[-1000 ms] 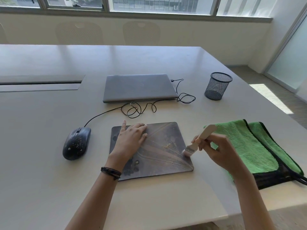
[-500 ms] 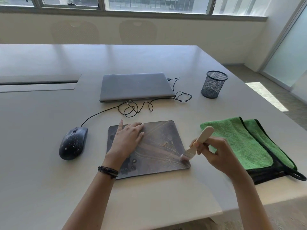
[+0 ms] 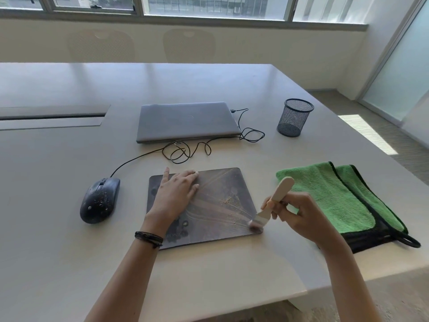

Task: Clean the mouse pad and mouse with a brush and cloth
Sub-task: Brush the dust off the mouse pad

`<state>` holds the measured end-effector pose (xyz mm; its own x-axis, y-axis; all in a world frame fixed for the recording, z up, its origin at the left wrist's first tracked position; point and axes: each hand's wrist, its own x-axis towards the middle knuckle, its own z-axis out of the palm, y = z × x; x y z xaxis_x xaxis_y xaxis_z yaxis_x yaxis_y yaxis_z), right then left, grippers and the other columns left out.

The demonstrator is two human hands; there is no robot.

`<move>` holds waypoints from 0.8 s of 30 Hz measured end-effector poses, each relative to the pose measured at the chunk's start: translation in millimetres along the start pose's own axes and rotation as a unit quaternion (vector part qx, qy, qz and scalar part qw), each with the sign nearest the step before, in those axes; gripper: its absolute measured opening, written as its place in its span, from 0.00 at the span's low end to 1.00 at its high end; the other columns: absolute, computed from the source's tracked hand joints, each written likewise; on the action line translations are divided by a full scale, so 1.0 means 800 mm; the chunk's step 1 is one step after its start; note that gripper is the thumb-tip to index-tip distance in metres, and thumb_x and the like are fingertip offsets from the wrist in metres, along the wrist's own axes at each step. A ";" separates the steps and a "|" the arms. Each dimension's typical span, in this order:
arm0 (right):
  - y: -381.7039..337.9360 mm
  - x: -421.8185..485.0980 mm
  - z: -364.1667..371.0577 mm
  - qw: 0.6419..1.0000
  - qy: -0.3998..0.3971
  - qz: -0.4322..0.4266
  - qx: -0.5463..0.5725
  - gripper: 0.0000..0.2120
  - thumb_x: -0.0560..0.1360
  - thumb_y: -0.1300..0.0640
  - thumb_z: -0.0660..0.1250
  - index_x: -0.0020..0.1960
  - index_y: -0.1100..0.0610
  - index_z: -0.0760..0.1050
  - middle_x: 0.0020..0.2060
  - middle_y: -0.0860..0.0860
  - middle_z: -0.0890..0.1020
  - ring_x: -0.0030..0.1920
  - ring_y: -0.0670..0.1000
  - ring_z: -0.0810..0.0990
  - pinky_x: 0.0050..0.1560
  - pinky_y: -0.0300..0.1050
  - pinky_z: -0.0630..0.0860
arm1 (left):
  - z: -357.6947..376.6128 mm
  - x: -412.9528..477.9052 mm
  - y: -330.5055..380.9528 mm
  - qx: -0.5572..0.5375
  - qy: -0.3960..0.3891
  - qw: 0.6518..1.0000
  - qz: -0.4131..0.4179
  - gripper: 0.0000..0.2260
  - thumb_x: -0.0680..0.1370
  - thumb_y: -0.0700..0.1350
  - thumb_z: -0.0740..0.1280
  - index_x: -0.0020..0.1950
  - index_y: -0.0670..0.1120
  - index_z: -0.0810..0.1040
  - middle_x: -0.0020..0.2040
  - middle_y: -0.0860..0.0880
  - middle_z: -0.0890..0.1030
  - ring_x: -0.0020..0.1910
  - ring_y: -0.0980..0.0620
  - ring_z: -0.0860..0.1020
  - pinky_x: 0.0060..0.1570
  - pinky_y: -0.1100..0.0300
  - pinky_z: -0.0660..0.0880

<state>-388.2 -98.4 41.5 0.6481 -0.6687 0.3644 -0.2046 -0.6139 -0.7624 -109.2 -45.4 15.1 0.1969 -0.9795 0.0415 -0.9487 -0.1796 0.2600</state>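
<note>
While left hand (image 3: 175, 194) lies flat, fingers straight, pressing mouse pad (image 3: 220, 205) at far-left part, right hand (image 3: 299, 217) pinches brush (image 3: 282, 188) by pale handle, bristles on pad's near-right corner amid crumbs. Pad looks thin, limp, likely to slide: needs hold-down. Brush probably light, stiff: grip mid-handle. Speckled wired mouse (image 3: 99, 201) just left of pad: hard, smooth, take by sides. Folded green cloth (image 3: 325, 196) right of pad: soft, grab edge.

Fluffy cloth (image 3: 325, 194) (green), matt mouse pad (image 3: 220, 194)
</note>
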 end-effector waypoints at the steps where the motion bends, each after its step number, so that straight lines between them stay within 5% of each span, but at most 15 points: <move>1: -0.001 -0.001 0.000 1.000 -0.006 0.001 -0.003 0.08 0.74 0.56 0.65 0.40 0.46 0.79 0.30 0.53 0.81 0.28 0.51 0.76 0.32 0.49 0.73 | 0.000 0.000 0.000 0.000 0.000 1.000 0.000 0.20 0.82 0.51 0.53 0.73 0.50 0.63 0.73 0.54 0.66 0.70 0.54 0.66 0.75 0.48 0.42; 3: 0.000 0.000 0.001 1.000 -0.003 0.005 -0.002 0.08 0.74 0.55 0.65 0.39 0.46 0.79 0.30 0.53 0.81 0.28 0.53 0.76 0.31 0.50 0.73 | 0.000 0.000 0.000 0.001 0.000 1.000 0.001 0.20 0.82 0.51 0.53 0.73 0.49 0.63 0.73 0.54 0.66 0.70 0.54 0.66 0.75 0.48 0.42; 7: 0.001 0.005 0.007 0.999 0.036 0.005 0.003 0.08 0.74 0.68 0.65 0.41 0.60 0.81 0.36 0.37 0.82 0.30 0.40 0.76 0.34 0.31 0.71 | 0.001 0.000 0.000 0.003 0.000 1.000 0.000 0.20 0.82 0.51 0.53 0.73 0.49 0.63 0.73 0.53 0.66 0.70 0.54 0.66 0.75 0.48 0.42; 15: -0.001 0.005 0.007 0.999 -0.016 0.024 0.031 0.09 0.74 0.57 0.65 0.39 0.45 0.79 0.30 0.57 0.81 0.28 0.49 0.76 0.32 0.48 0.73 | 0.000 0.000 0.000 -0.005 0.003 1.000 0.002 0.19 0.82 0.50 0.54 0.72 0.48 0.64 0.72 0.52 0.67 0.69 0.51 0.68 0.75 0.47 0.43; 21: -0.005 0.008 0.009 0.999 0.027 0.021 0.039 0.14 0.74 0.65 0.66 0.41 0.46 0.79 0.36 0.49 0.84 0.32 0.45 0.79 0.35 0.46 0.74 | 0.001 0.000 0.000 -0.004 0.004 1.000 0.004 0.19 0.82 0.50 0.54 0.72 0.48 0.64 0.72 0.53 0.67 0.69 0.52 0.68 0.75 0.47 0.43; 24: -0.006 0.006 0.010 0.999 -0.009 0.023 0.027 0.12 0.75 0.63 0.66 0.41 0.46 0.79 0.34 0.54 0.83 0.30 0.47 0.78 0.34 0.48 0.75 | 0.001 0.000 -0.001 -0.003 0.004 1.000 0.004 0.19 0.82 0.50 0.54 0.72 0.48 0.64 0.72 0.52 0.67 0.69 0.52 0.67 0.75 0.47 0.43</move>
<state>-377.8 -95.2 42.7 0.6516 -0.6879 0.3198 -0.1947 -0.5591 -0.8059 -109.0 -45.6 14.1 0.1917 -0.9802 0.0505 -0.9487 -0.1718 0.2655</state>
